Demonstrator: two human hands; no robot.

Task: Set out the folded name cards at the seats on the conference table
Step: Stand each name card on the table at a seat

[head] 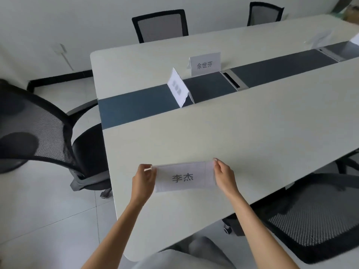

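A white folded name card (184, 177) with two dark printed characters is held just over the near part of the pale conference table (242, 129). My left hand (143, 181) pinches its left end and my right hand (225, 176) pinches its right end. A second folded card (179, 89) stands as a tent on the dark centre strip (136, 109), turned toward the table's left end. A third card (205, 64) stands upright beyond the strip with its printed face toward me. Blurred white cards (321, 38) show at the far right.
Black mesh office chairs stand around the table: one at the left end (38, 129), one at the near right (314, 216), two on the far side (160, 26). A metal cable hatch (234, 80) sits in the centre strip. A white wall runs behind the far chairs.
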